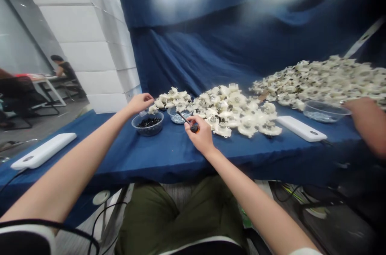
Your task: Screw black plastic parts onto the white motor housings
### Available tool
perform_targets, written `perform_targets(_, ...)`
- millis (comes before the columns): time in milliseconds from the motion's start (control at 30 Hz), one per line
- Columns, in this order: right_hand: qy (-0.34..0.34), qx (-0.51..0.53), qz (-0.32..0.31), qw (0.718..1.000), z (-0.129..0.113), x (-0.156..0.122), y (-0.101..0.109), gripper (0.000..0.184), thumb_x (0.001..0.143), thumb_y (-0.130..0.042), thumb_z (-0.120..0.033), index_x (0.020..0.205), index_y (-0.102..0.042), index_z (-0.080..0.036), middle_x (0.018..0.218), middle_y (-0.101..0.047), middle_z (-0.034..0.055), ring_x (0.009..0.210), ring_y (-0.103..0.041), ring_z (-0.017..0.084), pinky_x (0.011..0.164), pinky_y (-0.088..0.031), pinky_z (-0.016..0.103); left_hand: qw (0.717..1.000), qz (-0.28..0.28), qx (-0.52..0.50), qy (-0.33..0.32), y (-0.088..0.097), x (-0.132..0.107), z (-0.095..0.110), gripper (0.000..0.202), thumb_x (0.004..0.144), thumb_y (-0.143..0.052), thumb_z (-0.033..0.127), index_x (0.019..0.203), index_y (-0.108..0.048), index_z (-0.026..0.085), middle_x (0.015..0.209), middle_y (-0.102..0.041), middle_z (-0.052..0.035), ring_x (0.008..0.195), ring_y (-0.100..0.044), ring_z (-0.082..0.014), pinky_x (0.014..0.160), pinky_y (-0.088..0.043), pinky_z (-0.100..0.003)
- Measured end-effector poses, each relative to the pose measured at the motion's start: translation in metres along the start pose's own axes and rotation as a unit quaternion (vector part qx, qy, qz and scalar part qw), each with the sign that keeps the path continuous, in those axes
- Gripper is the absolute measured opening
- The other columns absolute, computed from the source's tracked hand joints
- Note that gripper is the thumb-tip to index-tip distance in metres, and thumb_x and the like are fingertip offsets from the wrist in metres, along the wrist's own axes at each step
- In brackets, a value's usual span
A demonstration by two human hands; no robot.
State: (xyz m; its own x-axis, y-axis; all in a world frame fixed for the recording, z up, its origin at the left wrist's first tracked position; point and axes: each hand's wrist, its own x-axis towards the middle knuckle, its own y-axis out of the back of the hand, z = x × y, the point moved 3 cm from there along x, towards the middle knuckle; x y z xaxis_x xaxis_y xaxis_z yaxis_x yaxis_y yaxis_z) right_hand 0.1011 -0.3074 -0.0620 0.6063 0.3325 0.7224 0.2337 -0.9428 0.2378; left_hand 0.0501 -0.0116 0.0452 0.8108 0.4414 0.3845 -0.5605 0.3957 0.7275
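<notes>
We see the left hand (140,103) stretched over a dark bowl (147,124) of small black bits. Its fingers curl down at the near edge of a small heap (173,97) of white parts at its two o'clock. The fingertips are hidden, so we cannot tell whether it grips one.

The right hand (201,134) is closed around a screwdriver (184,119). The fingers cover most of the handle, and we make out only an orange-and-black stub. The shaft points to ten o'clock, with its tip over a pale bowl (175,117) of silvery bits.

At this hand's two o'clock lies a middle heap (232,108), and past it a white slab (298,128) whose dark round mark is too small for us to read. Farther toward two o'clock a big heap (325,78) blurs into one mass. A co-worker's arm (368,122), cut off by the right edge, ends beside a far bowl (324,111).

A blue cloth (169,154) covers the table. At the left hand's eight o'clock sits a second slab (42,150).
</notes>
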Motion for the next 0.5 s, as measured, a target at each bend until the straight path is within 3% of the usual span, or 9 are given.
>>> perform_targets(67, 0.0, -0.005, -0.002, 1.0, 0.001, 0.0, -0.002, 0.021, 0.087, -0.059, -0.034, 0.102, -0.069, -0.023, 0.09, -0.069, 0.0016, 0.081, -0.064, 0.016, 0.079, -0.048, 0.027, 0.997, -0.045, 0.049, 0.029, -0.004, 0.018, -0.016, 0.019, 0.075, -0.078, 0.034, 0.084, -0.073, 0.018, 0.089, -0.075, -0.0056, 0.095, -0.067, -0.0215, 0.091, -0.053, -0.032)
perform_targets(167, 0.0, -0.01, -0.008, 1.0, 0.001, 0.0, -0.003, 0.021, 0.087, -0.06, -0.033, 0.103, -0.07, -0.023, 0.089, -0.069, 0.0013, 0.081, -0.064, 0.016, 0.077, -0.048, 0.026, 0.988, -0.1, 0.092, 0.07, -0.016, 0.033, -0.032, 0.024, 0.086, -0.074, 0.037, 0.095, -0.072, 0.015, 0.102, -0.074, -0.0055, 0.1, -0.068, -0.0193, 0.097, -0.054, -0.039)
perform_targets(300, 0.001, -0.01, -0.024, 1.0, 0.001, -0.001, -0.004, 0.02, 0.087, -0.06, -0.032, 0.102, -0.07, -0.023, 0.088, -0.069, 0.0015, 0.08, -0.065, 0.016, 0.077, -0.048, 0.026, 0.97, -0.165, 0.115, 0.139, -0.035, 0.043, -0.046, 0.028, 0.091, -0.069, 0.039, 0.105, -0.07, 0.014, 0.106, -0.073, -0.0062, 0.096, -0.069, -0.0177, 0.09, -0.059, -0.039)
perform_targets(500, 0.001, -0.012, -0.033, 0.999, 0.001, -0.001, -0.004, 0.02, 0.087, -0.06, -0.032, 0.101, -0.07, -0.024, 0.087, -0.07, 0.0015, 0.081, -0.066, 0.017, 0.077, -0.049, 0.027, 0.961, -0.161, 0.123, 0.187, -0.043, 0.052, -0.052, 0.031, 0.094, -0.066, 0.038, 0.111, -0.067, 0.013, 0.109, -0.07, -0.0066, 0.096, -0.068, -0.0175, 0.087, -0.061, -0.037)
